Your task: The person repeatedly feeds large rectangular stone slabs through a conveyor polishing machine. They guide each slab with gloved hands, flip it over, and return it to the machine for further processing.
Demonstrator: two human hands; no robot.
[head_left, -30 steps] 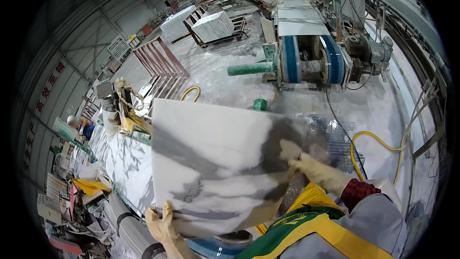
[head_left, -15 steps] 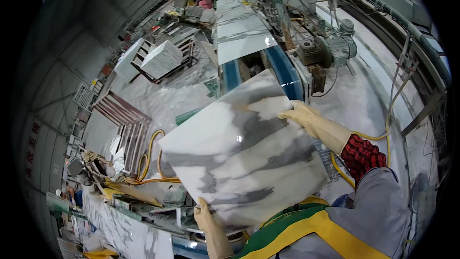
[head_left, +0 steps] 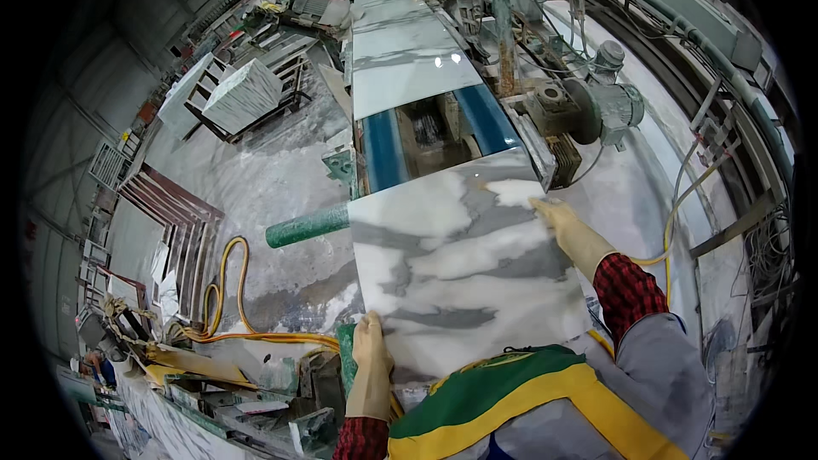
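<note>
Left hand: gloved, fingers closed over the near left edge of the slab, thumb on top. Right hand: gloved, fingers stretched flat and narrow along the slab's far right edge, gripping it from the side; red checked cuff behind the wrist.

Slab: one square tile of polished stone, white ground with grey veins running in slanting bands and a brighter white patch near the far right corner. Face up, roughly level, held between both hands in front of the person's chest. Its far edge lies at the near end of the conveyor; whether it rests there or is held clear cannot be told.

Conveyor: two blue belts with a gap between, running away from the person. A second white slab lies farther along it.

Motor: grey, just right of the conveyor.

Roller: green cylinder, projecting left from the machine beside the slab's left corner.

Hose: yellow, looped on the wet floor to the left.

Stone block: white, on a rack well to the far left.
</note>
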